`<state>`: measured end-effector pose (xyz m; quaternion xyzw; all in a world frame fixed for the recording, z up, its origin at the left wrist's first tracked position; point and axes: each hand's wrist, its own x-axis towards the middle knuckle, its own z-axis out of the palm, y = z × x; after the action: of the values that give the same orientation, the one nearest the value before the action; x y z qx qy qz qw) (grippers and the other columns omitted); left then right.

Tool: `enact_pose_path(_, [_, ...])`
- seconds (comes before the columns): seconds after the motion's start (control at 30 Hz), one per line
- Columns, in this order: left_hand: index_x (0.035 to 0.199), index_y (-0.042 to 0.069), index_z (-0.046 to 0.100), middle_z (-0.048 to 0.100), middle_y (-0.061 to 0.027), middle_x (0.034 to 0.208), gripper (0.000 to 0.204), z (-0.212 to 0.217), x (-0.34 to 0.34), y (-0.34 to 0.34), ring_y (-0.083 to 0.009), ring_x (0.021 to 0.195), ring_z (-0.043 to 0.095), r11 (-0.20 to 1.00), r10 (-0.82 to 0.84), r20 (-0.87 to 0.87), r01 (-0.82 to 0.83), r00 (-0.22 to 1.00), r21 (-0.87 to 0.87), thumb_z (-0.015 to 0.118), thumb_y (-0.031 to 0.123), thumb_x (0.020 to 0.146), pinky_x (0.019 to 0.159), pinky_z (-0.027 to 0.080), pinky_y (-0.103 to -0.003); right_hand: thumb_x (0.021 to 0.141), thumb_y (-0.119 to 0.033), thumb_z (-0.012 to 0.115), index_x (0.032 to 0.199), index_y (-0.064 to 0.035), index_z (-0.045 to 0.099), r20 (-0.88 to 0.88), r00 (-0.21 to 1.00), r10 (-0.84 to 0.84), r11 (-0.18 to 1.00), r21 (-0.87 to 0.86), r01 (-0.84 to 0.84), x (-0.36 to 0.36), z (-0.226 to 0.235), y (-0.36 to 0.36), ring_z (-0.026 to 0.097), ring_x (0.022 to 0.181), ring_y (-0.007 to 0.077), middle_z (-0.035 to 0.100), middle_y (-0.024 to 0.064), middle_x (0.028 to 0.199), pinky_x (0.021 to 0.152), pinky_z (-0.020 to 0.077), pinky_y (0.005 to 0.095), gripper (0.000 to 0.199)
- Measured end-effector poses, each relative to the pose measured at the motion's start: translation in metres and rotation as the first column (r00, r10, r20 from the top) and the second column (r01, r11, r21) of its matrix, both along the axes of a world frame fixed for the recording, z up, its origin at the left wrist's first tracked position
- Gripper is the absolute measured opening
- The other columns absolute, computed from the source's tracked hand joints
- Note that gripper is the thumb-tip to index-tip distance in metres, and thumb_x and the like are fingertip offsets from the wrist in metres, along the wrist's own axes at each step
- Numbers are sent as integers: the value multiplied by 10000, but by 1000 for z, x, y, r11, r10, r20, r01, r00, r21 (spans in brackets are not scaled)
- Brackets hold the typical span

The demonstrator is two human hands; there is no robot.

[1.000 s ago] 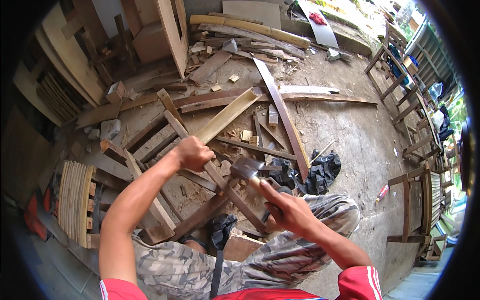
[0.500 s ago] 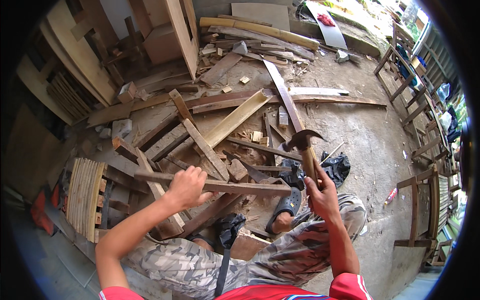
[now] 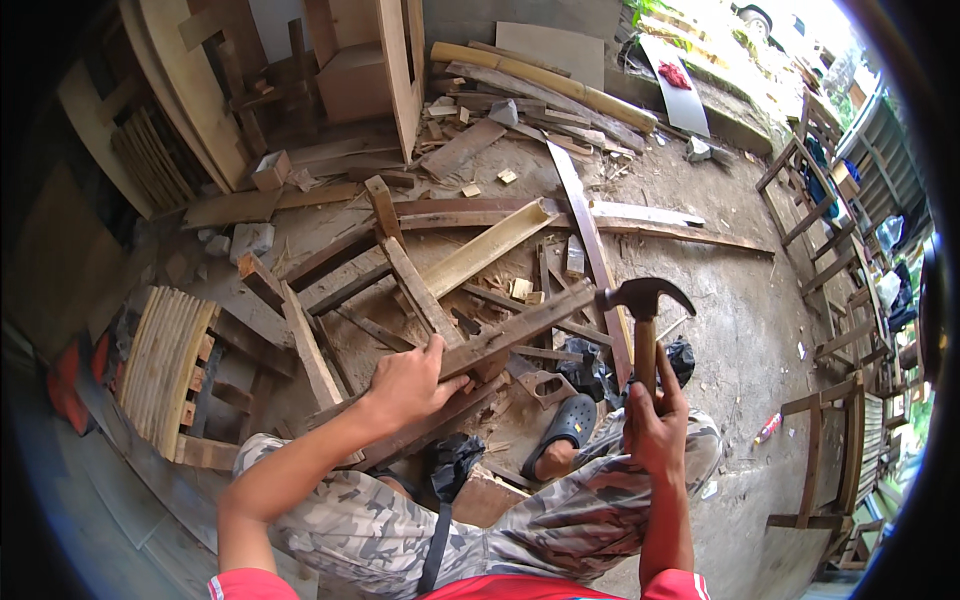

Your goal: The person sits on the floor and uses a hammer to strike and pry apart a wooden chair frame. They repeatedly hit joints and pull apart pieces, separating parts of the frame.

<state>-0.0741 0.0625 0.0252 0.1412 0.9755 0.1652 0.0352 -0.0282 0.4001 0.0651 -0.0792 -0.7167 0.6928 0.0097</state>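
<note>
My left hand (image 3: 412,382) grips a long dark wooden slat (image 3: 520,326) near its lower end, holding it tilted up to the right. In my right hand (image 3: 652,425) is a claw hammer (image 3: 644,300) held by its wooden handle, upright, with the metal head right at the slat's far end. I sit low in camouflage trousers (image 3: 350,520), and my foot in a dark clog (image 3: 568,425) rests on the ground between the two hands.
Loose planks and offcuts (image 3: 480,250) lie scattered over the dirt floor ahead. A curved slatted panel (image 3: 165,365) sits at the left. Wooden boards and a cabinet (image 3: 360,70) stand at the back, chair frames (image 3: 830,340) along the right.
My left hand has raised the slat's far end up toward the right. My right hand has lifted the hammer from low near the slat to upright, head now at the slat's tip.
</note>
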Motion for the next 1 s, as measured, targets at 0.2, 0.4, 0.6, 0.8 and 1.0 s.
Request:
enact_pose_path(0.2, [1070,-12,553,701,-224,879,567,-32,-2,-5,-441,808,701,1000,-19,-12,19,1000,21,717,495,877,696,556,-521,987,-90,651,1596,-116,315,140,978,156,986,-87,-145,20,-9,-19,500,457,48,574,-11,711,385,396,221,696])
enact_pose_path(0.4, [1165,28,564,712,-232,900,553,-30,6,-15,-442,831,700,994,-55,85,46,995,104,650,515,917,750,545,-551,999,-94,630,1598,-116,308,185,967,178,982,-92,-163,17,-13,-26,491,431,62,557,-6,675,365,387,237,680])
enact_pose_path(0.6, [1237,48,543,715,-257,859,527,22,0,-22,-451,867,704,998,-66,261,70,963,-6,600,488,953,769,539,-568,1004,-87,618,1601,-110,292,151,978,145,984,-124,-126,13,-16,-28,479,431,57,554,-9,672,367,385,232,681])
enact_pose_path(0.8, [1193,19,540,712,-256,836,572,1,12,-29,-451,864,704,1000,9,263,-13,965,16,621,520,930,797,541,-545,1006,-83,615,1605,-120,285,200,952,229,970,-131,-206,14,-21,-32,489,431,64,557,-3,680,357,387,234,685])
enact_pose_path(1.0, [1211,-42,526,721,-240,832,601,-5,30,-26,-405,823,730,987,107,53,-99,993,-123,705,426,878,737,561,-533,1006,-134,623,1596,-111,301,213,949,232,970,-124,-209,7,-15,-37,470,443,67,546,12,690,372,421,232,673])
